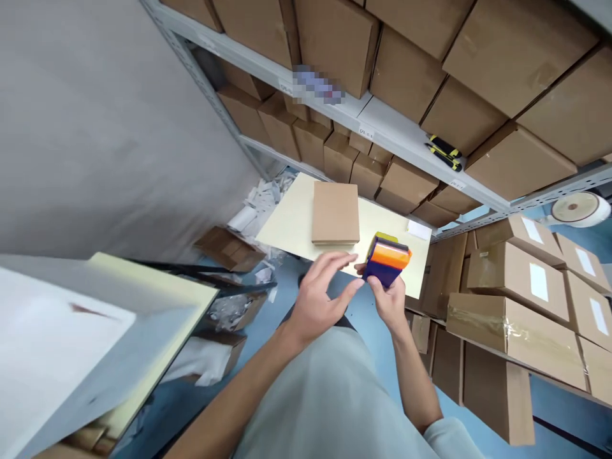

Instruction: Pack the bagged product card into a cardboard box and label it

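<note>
My right hand grips a stack of coloured flat pieces, orange on top, dark blue and yellow beneath, held just above the near edge of a pale board. My left hand is beside the stack with its fingers spread and slightly curled, fingertips near the stack's left side, holding nothing. A closed brown cardboard box lies flat on the board just beyond my hands.
Metal shelving packed with brown cartons fills the back. A black-and-yellow tool lies on a shelf. Taped cartons with white labels stack at right, a tape roll above. Scrap paper and open boxes litter the blue floor at left.
</note>
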Available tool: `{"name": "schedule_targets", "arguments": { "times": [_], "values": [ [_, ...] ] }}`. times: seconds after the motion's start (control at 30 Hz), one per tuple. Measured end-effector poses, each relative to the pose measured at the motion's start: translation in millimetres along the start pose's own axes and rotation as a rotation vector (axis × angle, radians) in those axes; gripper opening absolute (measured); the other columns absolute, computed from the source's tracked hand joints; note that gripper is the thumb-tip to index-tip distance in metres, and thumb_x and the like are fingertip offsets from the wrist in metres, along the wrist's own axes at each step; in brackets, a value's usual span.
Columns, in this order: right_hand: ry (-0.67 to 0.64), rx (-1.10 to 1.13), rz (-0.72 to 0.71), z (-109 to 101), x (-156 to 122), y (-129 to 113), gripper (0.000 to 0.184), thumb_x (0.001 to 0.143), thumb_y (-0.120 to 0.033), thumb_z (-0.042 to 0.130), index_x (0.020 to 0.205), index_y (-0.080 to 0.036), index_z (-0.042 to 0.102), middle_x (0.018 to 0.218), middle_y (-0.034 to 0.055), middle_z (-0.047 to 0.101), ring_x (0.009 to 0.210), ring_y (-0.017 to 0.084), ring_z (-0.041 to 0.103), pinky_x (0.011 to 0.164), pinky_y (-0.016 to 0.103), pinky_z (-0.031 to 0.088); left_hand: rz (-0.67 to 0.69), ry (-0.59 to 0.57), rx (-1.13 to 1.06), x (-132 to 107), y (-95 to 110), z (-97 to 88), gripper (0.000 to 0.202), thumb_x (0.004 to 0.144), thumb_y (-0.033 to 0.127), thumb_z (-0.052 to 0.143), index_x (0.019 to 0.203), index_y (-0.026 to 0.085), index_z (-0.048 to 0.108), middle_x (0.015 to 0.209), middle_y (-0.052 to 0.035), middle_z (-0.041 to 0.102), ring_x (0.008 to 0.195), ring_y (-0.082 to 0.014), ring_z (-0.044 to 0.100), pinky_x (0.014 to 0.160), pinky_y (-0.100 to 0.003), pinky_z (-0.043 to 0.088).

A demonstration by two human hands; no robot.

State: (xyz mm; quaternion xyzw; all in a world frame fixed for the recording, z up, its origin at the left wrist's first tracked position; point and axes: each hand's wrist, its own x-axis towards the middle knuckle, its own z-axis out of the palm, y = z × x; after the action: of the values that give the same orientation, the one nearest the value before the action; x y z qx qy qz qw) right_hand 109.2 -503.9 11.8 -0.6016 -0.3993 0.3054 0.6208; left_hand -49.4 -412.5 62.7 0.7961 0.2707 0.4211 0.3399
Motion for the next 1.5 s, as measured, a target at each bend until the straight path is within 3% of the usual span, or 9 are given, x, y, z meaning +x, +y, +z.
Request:
{"name": "schedule_targets", "arguments": {
  "times": [0.13,0.3,0.43,0.63,0.73,0.87,1.07,1.23,1.5],
  "values": [
    [-0.105,-0.257,-0.198,-23.8,-33.0,-6.2,0.030,0.102,-0.047,0.076,0.118,-0.022,0.074,0.111,0.0114,0.082,0.105,0.029,0.077,0.093,0.043,0.064,0.066,0.081,0.055,5.0,38.1,-33.7,0.033,0.104,0.032,0.071,0.136,0.024,0.072,0.123,-0.0097,0.073,0.108,-0.0227,0.072,0.097,-0.038,0.064],
    [-0.165,-0.586,-0.546,-35.8,-62.6,-29.2,0.014,0.103,-0.025,0.069,0.116,-0.025,0.067,0.103,0.0081,0.077,0.094,0.027,0.072,0.085,0.042,0.060,0.266,-0.111,0.058,4.6,61.0,-63.9,0.025,0.103,0.027,0.074,0.128,0.027,0.076,0.114,-0.0071,0.076,0.107,-0.0229,0.071,0.095,-0.038,0.062],
    [-0.208,-0.726,-0.688,-20.4,-84.1,-44.5,0.015,0.101,-0.017,0.060,0.114,-0.025,0.061,0.092,0.0049,0.072,0.081,0.025,0.067,0.078,0.041,0.056,0.354,-0.179,0.016,-20.0,58.4,-88.7,0.020,0.104,0.017,0.070,0.119,0.027,0.078,0.109,-0.0058,0.078,0.103,-0.0214,0.071,0.091,-0.036,0.060],
    [-0.340,-0.818,-0.667,22.1,-122.4,-48.1,0.008,0.102,-0.020,0.062,0.109,-0.025,0.060,0.089,0.0047,0.071,0.079,0.025,0.066,0.080,0.043,0.056,0.285,-0.096,0.008,-84.1,37.9,-134.1,0.016,0.107,0.017,0.065,0.110,0.026,0.078,0.099,-0.0050,0.079,0.092,-0.0198,0.070,0.085,-0.036,0.059],
    [-0.433,-0.835,-0.573,42.2,-142.6,-41.6,0.009,0.104,-0.027,0.065,0.112,-0.024,0.061,0.098,0.0081,0.075,0.087,0.027,0.070,0.088,0.046,0.059,0.226,-0.024,-0.008,-122.2,15.9,-141.7,0.015,0.107,0.018,0.065,0.108,0.025,0.078,0.098,-0.0050,0.079,0.087,-0.0184,0.069,0.082,-0.035,0.059],
    [-0.548,-0.933,-0.398,52.5,-170.8,-23.6,0.017,0.107,-0.039,0.067,0.104,-0.024,0.061,0.093,0.0087,0.074,0.088,0.029,0.072,0.083,0.042,0.061,0.078,-0.027,-0.089,-173.7,-25.3,-130.3,0.015,0.109,0.024,0.064,0.102,0.023,0.077,0.095,-0.0057,0.080,0.086,-0.0184,0.069,0.081,-0.034,0.059],
    [-0.619,-1.212,-0.058,3.4,-211.6,13.2,0.032,0.110,-0.052,0.057,0.096,-0.024,0.059,0.084,0.0076,0.072,0.075,0.027,0.073,0.065,0.034,0.055,-0.325,0.119,-0.173,-222.6,-96.4,-115.3,0.023,0.106,0.037,0.065,0.092,0.024,0.078,0.094,-0.0051,0.080,0.090,-0.0195,0.071,0.086,-0.034,0.059],
    [-0.593,-1.328,0.040,-27.5,-200.3,50.7,0.041,0.111,-0.060,0.050,0.096,-0.023,0.061,0.080,0.0056,0.069,0.070,0.027,0.072,0.062,0.035,0.054,-0.521,0.148,-0.244,-209.9,-155.5,-96.2,0.024,0.098,0.043,0.070,0.089,0.024,0.080,0.092,-0.0052,0.078,0.082,-0.0192,0.068,0.080,-0.033,0.058],
    [-0.478,-1.378,0.000,3.5,-93.4,136.2,0.047,0.112,-0.057,0.047,0.116,-0.014,0.065,0.100,0.0196,0.075,0.095,0.037,0.075,0.084,0.050,0.063,-0.637,0.223,-0.271,-146.6,-261.7,-49.4,0.023,0.096,0.046,0.072,0.096,0.024,0.080,0.103,-0.0074,0.078,0.096,-0.0223,0.072,0.084,-0.033,0.060]
  ]
}}
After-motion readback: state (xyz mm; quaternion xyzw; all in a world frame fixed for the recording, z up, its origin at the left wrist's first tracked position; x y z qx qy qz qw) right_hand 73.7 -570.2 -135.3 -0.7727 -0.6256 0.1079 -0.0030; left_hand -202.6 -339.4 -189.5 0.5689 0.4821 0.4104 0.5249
